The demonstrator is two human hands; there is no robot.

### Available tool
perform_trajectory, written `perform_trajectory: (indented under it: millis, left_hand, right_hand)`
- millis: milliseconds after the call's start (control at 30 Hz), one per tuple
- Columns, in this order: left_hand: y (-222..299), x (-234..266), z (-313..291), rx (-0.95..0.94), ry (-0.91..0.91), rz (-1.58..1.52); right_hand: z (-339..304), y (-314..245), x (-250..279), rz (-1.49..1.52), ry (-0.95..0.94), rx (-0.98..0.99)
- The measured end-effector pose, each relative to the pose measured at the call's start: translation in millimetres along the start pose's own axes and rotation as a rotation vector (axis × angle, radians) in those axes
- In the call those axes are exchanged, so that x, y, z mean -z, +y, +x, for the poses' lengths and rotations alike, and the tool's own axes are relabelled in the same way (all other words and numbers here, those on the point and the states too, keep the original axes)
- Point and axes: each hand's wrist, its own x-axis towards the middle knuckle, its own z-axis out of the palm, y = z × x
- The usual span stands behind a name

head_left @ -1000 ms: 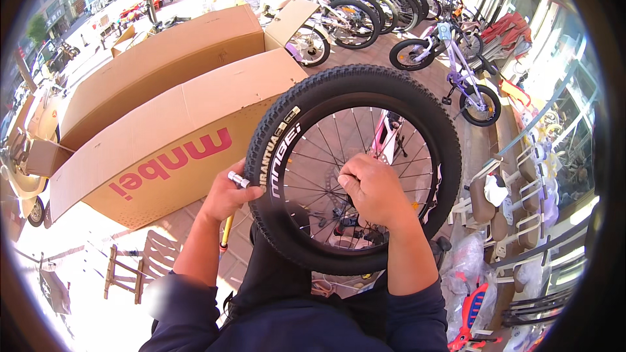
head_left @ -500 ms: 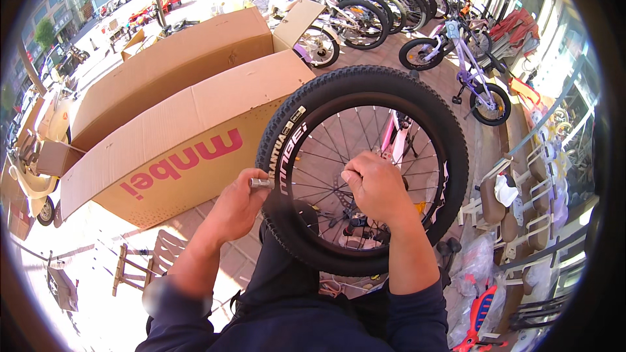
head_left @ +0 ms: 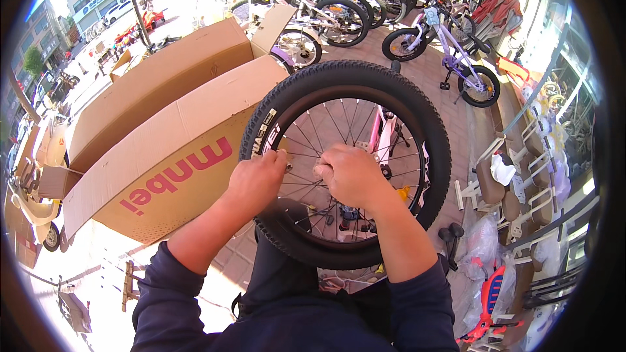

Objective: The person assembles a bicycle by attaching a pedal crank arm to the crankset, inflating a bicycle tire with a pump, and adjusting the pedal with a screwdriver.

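Note:
A bicycle wheel [head_left: 433,156] with a fat, knobby black tyre stands tilted in front of me, above my legs. My left hand [head_left: 259,179] is closed at the wheel's left rim. Between its fingers shows the end of a small silver metal cylinder [head_left: 289,167]. Over the spokes, near the wheel's middle, my right hand [head_left: 355,176] is closed with thumb and fingertips pinched together. What that pinch holds, if anything, is hidden. Through the spokes I see part of a pink bicycle frame [head_left: 385,133] beyond the wheel.
Two long cardboard boxes [head_left: 163,156] lie left of the wheel. Parked bicycles [head_left: 345,19] line the back, with a small purple bicycle [head_left: 456,55] at the right. White-framed brown seats [head_left: 492,179] stand at the right, near a red and blue toy-like item [head_left: 492,293] in clear plastic.
My left hand has moved right, from the tyre's outer edge to the rim, still with the metal cylinder. My right hand has shifted slightly left, so the hands are closer together. The view has turned slightly.

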Motion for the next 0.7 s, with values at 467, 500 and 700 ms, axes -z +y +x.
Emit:
perform_trajectory:
  millis: [467, 500, 700]
  left_hand:
    - [16, -10, -7, 0.262, 0.034, -0.242]
    - [15, -9, -7, 0.264, 0.029, -0.252]
    - [12, -24, -19, 0.281, 0.05, -0.391]
  right_hand:
    - [-1, -2, 2, -0.039, -0.02, -0.003]
    - [-1, -2, 2, -0.037, -0.015, -0.001]
    - [-1, -2, -1, -0.005, -0.003, -0.008]
